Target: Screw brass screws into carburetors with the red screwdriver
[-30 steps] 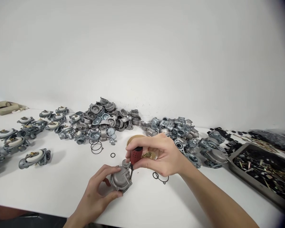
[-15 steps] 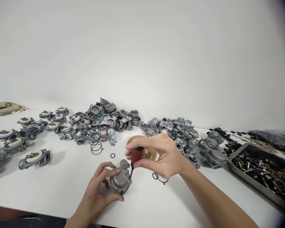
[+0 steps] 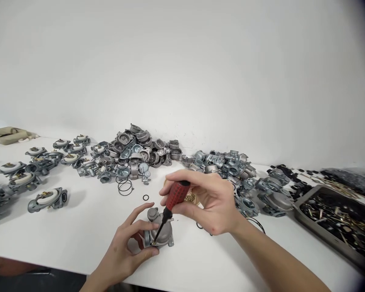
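Note:
My left hand [image 3: 126, 247] grips a grey metal carburetor [image 3: 159, 231] that rests on the white table [image 3: 78, 235] near its front edge. My right hand [image 3: 206, 202] is closed round a screwdriver with a red handle [image 3: 176, 194]. Its dark shaft slants down to the left, and the tip sits on the carburetor's near left corner. A shallow tan dish of small brass parts [image 3: 192, 197] lies mostly hidden behind my right hand.
Heaps of grey carburetor bodies and bowls lie at the back centre [image 3: 133, 154] and back right [image 3: 231, 162]. Units with white floats [image 3: 46, 198] stand at the left. Black O-rings [image 3: 125, 186] lie loose. A grey tray of screws [image 3: 337, 219] sits at the right.
The carburetor has been turned and shifted slightly right in my left hand. The screwdriver has tilted, and its tip has moved from the right side to the near left corner.

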A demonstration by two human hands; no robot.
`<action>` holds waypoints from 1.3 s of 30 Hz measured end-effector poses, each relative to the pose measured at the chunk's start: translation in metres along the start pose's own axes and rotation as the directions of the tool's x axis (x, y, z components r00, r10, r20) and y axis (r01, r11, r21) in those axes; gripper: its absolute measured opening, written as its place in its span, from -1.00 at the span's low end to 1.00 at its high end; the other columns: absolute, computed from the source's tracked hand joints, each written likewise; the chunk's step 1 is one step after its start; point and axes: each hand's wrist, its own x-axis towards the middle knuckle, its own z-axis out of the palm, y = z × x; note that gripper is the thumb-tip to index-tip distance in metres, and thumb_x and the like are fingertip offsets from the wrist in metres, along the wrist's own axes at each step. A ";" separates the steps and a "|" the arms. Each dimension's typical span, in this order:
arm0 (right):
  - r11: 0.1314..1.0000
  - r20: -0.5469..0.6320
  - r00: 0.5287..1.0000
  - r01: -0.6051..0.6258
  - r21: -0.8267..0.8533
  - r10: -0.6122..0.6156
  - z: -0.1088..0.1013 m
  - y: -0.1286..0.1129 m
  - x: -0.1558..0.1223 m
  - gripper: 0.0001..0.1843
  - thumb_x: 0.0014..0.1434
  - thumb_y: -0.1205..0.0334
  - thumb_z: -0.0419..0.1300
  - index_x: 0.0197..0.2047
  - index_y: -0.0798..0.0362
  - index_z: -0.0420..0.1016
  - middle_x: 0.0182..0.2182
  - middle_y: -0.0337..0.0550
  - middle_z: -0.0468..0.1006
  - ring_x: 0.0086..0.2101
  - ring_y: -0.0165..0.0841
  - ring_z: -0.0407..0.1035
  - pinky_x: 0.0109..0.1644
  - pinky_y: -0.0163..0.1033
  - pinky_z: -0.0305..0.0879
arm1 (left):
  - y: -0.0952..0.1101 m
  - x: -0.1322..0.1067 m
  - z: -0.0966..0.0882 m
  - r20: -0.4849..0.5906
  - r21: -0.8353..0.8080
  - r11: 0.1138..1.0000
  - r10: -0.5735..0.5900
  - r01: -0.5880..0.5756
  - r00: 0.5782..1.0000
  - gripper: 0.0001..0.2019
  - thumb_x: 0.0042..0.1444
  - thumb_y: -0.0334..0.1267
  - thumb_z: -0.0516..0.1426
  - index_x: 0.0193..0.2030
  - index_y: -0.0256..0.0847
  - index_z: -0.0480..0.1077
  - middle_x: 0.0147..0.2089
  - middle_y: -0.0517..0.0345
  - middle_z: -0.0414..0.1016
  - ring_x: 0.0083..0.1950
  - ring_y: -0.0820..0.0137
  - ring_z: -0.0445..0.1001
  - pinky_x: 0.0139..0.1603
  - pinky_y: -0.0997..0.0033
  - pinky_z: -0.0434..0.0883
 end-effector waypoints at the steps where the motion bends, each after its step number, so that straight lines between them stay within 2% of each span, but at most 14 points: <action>1: 1.000 0.011 1.000 -0.001 -0.007 0.001 0.003 0.001 0.000 -0.49 0.30 0.47 0.38 0.28 -0.02 0.56 -0.13 -0.07 0.74 -0.18 -0.27 0.68 -0.06 -0.17 0.72 | -0.001 0.000 0.000 0.002 0.003 1.000 -0.002 0.002 1.000 -0.68 0.22 -0.23 0.42 0.10 0.12 0.59 0.59 0.06 0.20 -0.32 0.42 0.56 -0.23 0.30 0.60; 10: 0.996 0.026 0.998 -0.054 -0.075 0.057 0.009 0.007 -0.002 -0.59 0.33 0.35 0.39 0.23 0.01 0.59 -0.17 -0.08 0.75 -0.15 -0.27 0.70 -0.01 -0.15 0.72 | -0.002 0.001 0.000 -0.023 0.000 1.000 0.027 -0.027 0.999 -0.63 0.16 -0.30 0.45 0.07 0.12 0.61 0.52 0.11 0.34 -0.34 0.47 0.57 -0.23 0.38 0.60; 14: 0.993 0.065 0.994 -0.085 -0.083 0.090 0.007 0.005 -0.002 -0.55 0.37 0.33 0.35 0.30 -0.02 0.54 -0.16 -0.10 0.75 -0.10 -0.26 0.69 0.03 -0.14 0.70 | -0.001 0.003 0.000 -0.013 0.051 0.998 0.024 -0.024 1.000 -0.59 0.10 -0.31 0.48 0.07 0.10 0.60 0.52 0.08 0.35 -0.36 0.47 0.55 -0.25 0.38 0.61; 19: 0.997 0.196 0.977 -0.074 -0.032 0.079 0.005 -0.002 -0.001 -0.41 0.43 0.47 0.17 0.46 -0.08 0.37 0.09 -0.05 0.70 0.13 -0.20 0.59 0.17 -0.04 0.63 | -0.002 0.001 0.003 -0.017 0.179 0.981 0.073 -0.069 0.997 -0.60 0.09 -0.35 0.45 0.05 0.05 0.56 0.51 0.04 0.34 -0.37 0.48 0.51 -0.24 0.36 0.59; 22: 1.000 0.171 0.985 0.003 -0.005 -0.002 0.012 -0.001 0.001 -0.42 0.40 0.53 0.19 0.39 -0.08 0.44 -0.05 -0.11 0.73 -0.03 -0.31 0.64 0.07 -0.15 0.65 | -0.003 0.000 0.005 -0.044 0.207 0.974 0.098 -0.087 0.994 -0.63 0.09 -0.39 0.41 0.02 0.00 0.54 0.47 0.00 0.39 -0.39 0.48 0.50 -0.22 0.33 0.61; 25: 0.993 0.144 0.985 0.102 -0.060 -0.092 0.020 0.001 0.003 -0.52 0.37 0.52 0.24 0.28 -0.03 0.54 -0.22 -0.18 0.70 -0.22 -0.38 0.59 -0.05 -0.21 0.62 | -0.002 0.000 0.007 -0.063 0.206 0.974 0.114 -0.099 0.991 -0.65 0.06 -0.40 0.40 -0.01 -0.04 0.55 0.44 -0.03 0.43 -0.41 0.48 0.52 -0.23 0.32 0.63; 28: 0.983 0.129 0.987 0.117 -0.140 -0.099 0.025 -0.001 0.005 -0.59 0.33 0.50 0.31 0.19 -0.01 0.58 -0.27 -0.19 0.66 -0.25 -0.37 0.54 -0.05 -0.19 0.59 | -0.001 0.001 0.008 -0.083 0.196 0.974 0.132 -0.114 0.988 -0.65 0.03 -0.42 0.40 -0.04 -0.06 0.57 0.42 -0.05 0.47 -0.40 0.46 0.56 -0.24 0.32 0.64; 31: 0.991 0.153 0.987 0.069 -0.110 -0.052 0.026 -0.006 0.006 -0.59 0.33 0.49 0.27 0.20 0.02 0.55 -0.17 -0.12 0.68 -0.19 -0.33 0.56 0.00 -0.13 0.60 | -0.001 0.002 0.009 -0.110 0.185 0.970 0.179 -0.157 0.978 -0.68 0.02 -0.41 0.40 -0.07 -0.07 0.59 0.38 -0.07 0.53 -0.42 0.44 0.59 -0.26 0.31 0.65; 34: 0.994 0.146 0.989 0.034 -0.104 -0.019 0.026 -0.007 0.005 -0.60 0.34 0.44 0.32 0.21 0.01 0.53 -0.16 -0.12 0.69 -0.18 -0.31 0.60 -0.04 -0.15 0.59 | 0.000 0.002 0.010 -0.111 0.182 0.965 0.209 -0.187 0.972 -0.67 0.03 -0.38 0.39 -0.04 -0.07 0.60 0.36 -0.08 0.55 -0.37 0.39 0.63 -0.26 0.32 0.65; 36: 0.970 0.096 0.994 0.073 -0.232 -0.052 0.024 -0.006 0.006 -0.63 0.29 0.33 0.43 0.14 -0.03 0.58 -0.26 -0.19 0.68 -0.24 -0.31 0.58 -0.09 -0.16 0.56 | 0.001 0.002 0.009 -0.105 0.185 0.965 0.206 -0.184 0.973 -0.61 0.03 -0.38 0.38 0.02 -0.04 0.60 0.38 -0.07 0.53 -0.35 0.40 0.63 -0.25 0.34 0.64; 38: 0.921 0.067 0.996 0.084 -0.381 -0.063 0.021 -0.006 0.006 -0.66 0.25 0.25 0.48 0.07 -0.04 0.60 -0.29 -0.20 0.66 -0.25 -0.30 0.55 -0.11 -0.16 0.52 | 0.004 0.001 0.008 -0.108 0.196 0.968 0.179 -0.155 0.978 -0.43 0.04 -0.40 0.38 0.22 0.02 0.52 0.33 -0.04 0.57 -0.36 0.41 0.60 -0.18 0.30 0.64; 39: 0.903 0.063 0.998 0.056 -0.425 -0.032 0.019 -0.006 0.005 -0.68 0.25 0.23 0.48 0.06 -0.04 0.60 -0.27 -0.19 0.67 -0.26 -0.31 0.54 -0.12 -0.17 0.51 | 0.006 0.000 0.007 -0.112 0.207 0.971 0.145 -0.120 0.983 -0.30 0.04 -0.39 0.38 0.35 0.05 0.42 0.27 -0.02 0.61 -0.35 0.40 0.59 -0.13 0.25 0.65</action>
